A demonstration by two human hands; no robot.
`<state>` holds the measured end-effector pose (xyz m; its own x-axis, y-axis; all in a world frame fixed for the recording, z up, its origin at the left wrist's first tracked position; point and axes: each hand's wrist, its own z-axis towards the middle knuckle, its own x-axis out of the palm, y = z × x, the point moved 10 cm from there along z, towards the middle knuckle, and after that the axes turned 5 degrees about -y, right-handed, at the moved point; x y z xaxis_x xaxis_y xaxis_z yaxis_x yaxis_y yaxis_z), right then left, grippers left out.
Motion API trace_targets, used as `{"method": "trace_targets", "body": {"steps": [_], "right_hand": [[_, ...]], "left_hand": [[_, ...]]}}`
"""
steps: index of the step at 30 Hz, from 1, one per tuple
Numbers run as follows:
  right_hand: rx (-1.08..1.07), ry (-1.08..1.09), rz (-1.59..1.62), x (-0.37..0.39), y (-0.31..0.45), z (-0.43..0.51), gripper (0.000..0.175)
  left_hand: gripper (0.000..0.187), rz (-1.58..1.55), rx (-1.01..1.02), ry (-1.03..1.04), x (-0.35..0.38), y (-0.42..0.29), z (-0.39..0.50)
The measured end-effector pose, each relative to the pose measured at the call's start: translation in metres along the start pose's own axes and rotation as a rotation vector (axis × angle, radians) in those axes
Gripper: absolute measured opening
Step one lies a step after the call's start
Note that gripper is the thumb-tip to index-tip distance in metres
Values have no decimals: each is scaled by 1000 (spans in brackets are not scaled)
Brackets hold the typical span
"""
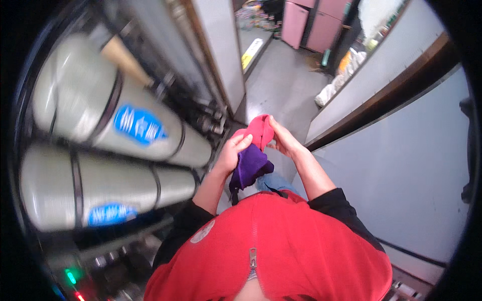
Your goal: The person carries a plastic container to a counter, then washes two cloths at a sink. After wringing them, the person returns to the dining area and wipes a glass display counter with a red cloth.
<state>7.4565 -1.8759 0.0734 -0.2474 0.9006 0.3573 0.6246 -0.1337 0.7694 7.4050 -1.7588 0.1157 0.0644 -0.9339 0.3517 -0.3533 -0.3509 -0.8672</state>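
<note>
Both my hands are raised in front of my red zipped top with black sleeves. My left hand (234, 150) grips a piece of pink-red fabric (260, 129), its thumb lying over the cloth. At the fabric's upper right edge, my right hand (283, 138) pinches it with thumb and fingers. A purple cloth (250, 165) hangs below the pink-red one, beside my left hand. Whether the two cloths are joined cannot be told.
Large pale cylindrical tanks (147, 124) with dark straps and blue labels line the left. A grey panel (395, 161) stands at right. Ahead, a doorway opens onto a grey floor (286, 79), with pink cabinets (325, 26) beyond and white bags (331, 90) beside the right wall.
</note>
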Motion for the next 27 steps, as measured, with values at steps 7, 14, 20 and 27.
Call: {"method": "trace_targets", "body": {"steps": [7,14,20,27], "right_hand": [[9,11,199,-98,78,72,62],[-265,-113,-105,-188,176,181,55],[-398,-462,-380,-284,321,274,33],[-430,-591,-489,-297,530,362,29]], "left_hand": [[31,459,-179,369,85,-18,190],[30,188,-271,451,127,-112,355],[32,386,-132,474,158,-170,551],[26,175,-201,545,206,-269,756]]}}
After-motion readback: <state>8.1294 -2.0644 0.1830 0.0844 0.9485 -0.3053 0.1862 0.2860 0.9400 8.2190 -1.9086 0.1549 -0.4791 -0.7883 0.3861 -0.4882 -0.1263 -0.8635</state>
